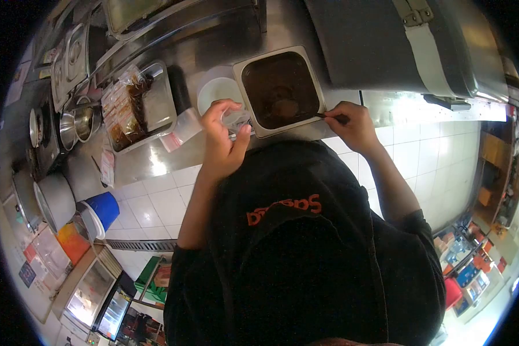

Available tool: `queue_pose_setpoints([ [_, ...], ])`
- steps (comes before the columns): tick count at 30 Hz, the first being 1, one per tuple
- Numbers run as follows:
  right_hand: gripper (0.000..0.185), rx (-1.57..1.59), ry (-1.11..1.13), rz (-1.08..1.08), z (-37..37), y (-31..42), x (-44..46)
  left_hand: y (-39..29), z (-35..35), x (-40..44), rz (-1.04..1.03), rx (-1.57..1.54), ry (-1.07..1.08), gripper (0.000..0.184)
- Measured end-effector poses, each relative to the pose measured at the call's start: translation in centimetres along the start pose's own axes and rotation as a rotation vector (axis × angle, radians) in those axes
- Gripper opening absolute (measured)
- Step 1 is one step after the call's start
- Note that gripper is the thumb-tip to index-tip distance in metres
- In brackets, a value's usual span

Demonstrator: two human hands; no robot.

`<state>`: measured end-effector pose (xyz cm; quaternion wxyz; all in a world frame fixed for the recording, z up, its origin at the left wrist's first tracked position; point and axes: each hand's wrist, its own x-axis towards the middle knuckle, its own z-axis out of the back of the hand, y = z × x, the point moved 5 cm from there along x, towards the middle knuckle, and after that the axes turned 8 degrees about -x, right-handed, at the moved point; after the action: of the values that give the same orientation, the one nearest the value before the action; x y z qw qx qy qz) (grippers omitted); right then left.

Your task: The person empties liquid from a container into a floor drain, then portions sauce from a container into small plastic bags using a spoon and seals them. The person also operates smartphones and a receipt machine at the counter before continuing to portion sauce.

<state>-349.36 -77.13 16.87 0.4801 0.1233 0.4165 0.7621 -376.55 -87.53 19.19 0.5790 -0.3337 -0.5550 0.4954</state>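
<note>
A square metal container (pixel 300 52) of dark brown liquid stands on the steel counter. At its right edge my right hand (pixel 352 126) is closed on a thin dark handle, whose far end reaches over the liquid. Left of the container, my left hand (pixel 225 138) has its fingers curled around a small clear plastic cup (pixel 235 120). Behind that cup is a round white container (pixel 219 86), partly covered by the hand. A clear plastic bag (pixel 181 130) with pink print lies just left of my left hand.
A metal tray (pixel 166 95) with sealed bags (pixel 124 109) of brown food lies to the left. Farther left are metal bowls (pixel 84 122), a large pot (pixel 55 202) and a blue bucket (pixel 102 210). A large grey box (pixel 369 46) stands at the back right.
</note>
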Motion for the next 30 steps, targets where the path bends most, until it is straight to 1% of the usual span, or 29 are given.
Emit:
queue_pose_setpoints([
  [2,0.011,-0.029,-0.036,0.022,0.5,-0.7,-0.4,0.1,-0.2,0.1,-0.005,-0.014,-0.007,0.05],
  [3,0.011,-0.043,-0.053,0.035,0.7,-0.7,-0.5,0.3,-0.3,0.1,0.0,-0.007,0.007,0.052],
  [5,0.01,-0.05,-0.056,-0.013,1.0,-0.7,-0.6,0.6,-0.5,-0.1,0.011,0.006,0.034,0.058],
  [6,0.01,-0.054,-0.058,-0.037,1.2,-0.5,-0.7,0.4,-0.6,0.0,0.002,-0.011,0.034,0.058],
  [9,0.009,-0.089,-0.074,-0.022,2.0,1.7,-0.7,-0.2,-1.4,0.6,-0.033,-0.082,0.035,0.061],
  [11,0.009,-0.038,-0.155,0.099,2.5,3.9,-0.6,-0.6,-1.9,1.0,-0.052,-0.156,0.04,0.062],
  [15,0.009,0.014,-0.278,0.26,3.9,8.8,-0.9,-1.8,-2.5,1.9,-0.037,-0.103,0.053,0.065],
  [18,0.01,-0.028,-0.366,0.362,4.2,11.0,-1.3,-2.4,-2.9,2.5,-0.052,-0.036,0.038,0.066],
  [21,0.012,-0.126,-0.438,0.48,3.9,12.2,-1.8,-3.0,-3.0,3.0,-0.054,-0.061,0.028,0.067],
  [24,0.017,-0.348,-0.492,0.652,3.8,12.8,-2.1,-3.2,-3.0,3.1,-0.096,-0.13,0.015,0.071],
  [26,0.019,-0.34,-0.536,0.724,3.9,13.5,-2.3,-3.1,-2.9,3.3,-0.141,-0.172,0.017,0.075],
  [30,0.02,-0.333,-0.613,0.855,3.9,13.9,-2.5,-3.8,-2.8,3.6,-0.205,-0.145,0.042,0.078],
])
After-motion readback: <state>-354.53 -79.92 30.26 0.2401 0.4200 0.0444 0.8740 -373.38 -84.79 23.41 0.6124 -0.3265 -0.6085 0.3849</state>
